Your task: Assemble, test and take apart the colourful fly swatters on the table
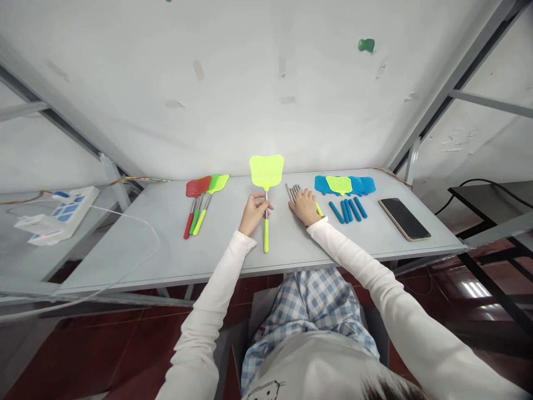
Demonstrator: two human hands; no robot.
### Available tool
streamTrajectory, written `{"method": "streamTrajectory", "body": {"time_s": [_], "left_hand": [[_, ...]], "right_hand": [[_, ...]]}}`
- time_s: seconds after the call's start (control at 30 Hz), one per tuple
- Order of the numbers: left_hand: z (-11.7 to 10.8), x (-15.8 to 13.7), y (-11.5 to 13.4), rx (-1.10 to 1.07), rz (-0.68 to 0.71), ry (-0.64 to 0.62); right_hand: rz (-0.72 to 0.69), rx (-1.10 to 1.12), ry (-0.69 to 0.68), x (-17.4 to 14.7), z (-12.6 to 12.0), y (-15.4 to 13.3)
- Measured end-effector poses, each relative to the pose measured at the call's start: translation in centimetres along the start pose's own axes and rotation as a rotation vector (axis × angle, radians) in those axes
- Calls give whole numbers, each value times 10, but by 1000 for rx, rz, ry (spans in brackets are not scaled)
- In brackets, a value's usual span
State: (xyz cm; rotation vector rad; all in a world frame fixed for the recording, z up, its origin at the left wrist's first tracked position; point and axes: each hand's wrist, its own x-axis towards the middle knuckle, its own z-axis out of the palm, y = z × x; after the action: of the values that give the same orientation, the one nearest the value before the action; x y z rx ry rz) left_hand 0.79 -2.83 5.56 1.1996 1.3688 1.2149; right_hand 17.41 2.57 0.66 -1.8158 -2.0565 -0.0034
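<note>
My left hand (252,214) is closed round the metal rod of a yellow-green fly swatter (267,171), which stands with its head toward the wall and its handle toward me. My right hand (305,208) lies palm down on several metal rods (293,191), fingers slightly apart; its palm side is hidden. A yellow-green handle (319,209) shows partly from beside that hand. Further right are several loose blue handles (347,211). Behind them, blue swatter heads (365,185) lie in a pile with a yellow-green swatter head (339,185) on top.
Left on the grey table (154,261) lie a red swatter (198,187), a green one (212,183) and a yellow-green one (219,184), overlapping. A phone (403,219) rests at the right. A white power strip (64,214) and a cable (156,244) are at the left.
</note>
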Motion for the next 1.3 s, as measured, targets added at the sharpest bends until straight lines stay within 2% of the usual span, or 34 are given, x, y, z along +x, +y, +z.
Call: {"method": "streamTrajectory", "body": {"time_s": [0.1, 0.23, 0.4, 0.53, 0.6, 0.7, 0.83, 0.9, 0.97, 1.07, 1.23, 1.3], "left_hand": [[-2, 0, -2, 14, -11, -35], [-2, 1, -6, 18, -1, -44], [12, 6, -6, -1, 19, -54], [30, 9, 2, -34, 4, -160], [40, 8, 8, -48, 13, -242], [55, 5, 14, -71, 24, -318], [81, -1, 15, -51, 84, -346], [92, -4, 14, -38, 114, -344], [98, -7, 12, -17, 139, -338], [100, -10, 12, 16, 176, -331], [95, -14, 16, -1, 166, -301], [93, -19, 18, -7, 169, -320]], "right_hand": [[2, 0, -8, -5, -10, 10], [10, -35, 27, -23, -27, 40], [7, -93, -20, -49, -36, 76], [5, -178, 45, -51, -42, 92], [33, -149, 72, -48, -48, 95], [57, 132, 79, -44, -60, 93], [45, 871, -51, -39, -76, 71], [116, 1173, -60, -33, -82, 59], [203, 1361, -17, -24, -85, 49], [221, 1484, 30, -11, -85, 41], [152, 1457, 195, 4, -81, 33], [167, 1475, 244, 13, -79, 34]]}}
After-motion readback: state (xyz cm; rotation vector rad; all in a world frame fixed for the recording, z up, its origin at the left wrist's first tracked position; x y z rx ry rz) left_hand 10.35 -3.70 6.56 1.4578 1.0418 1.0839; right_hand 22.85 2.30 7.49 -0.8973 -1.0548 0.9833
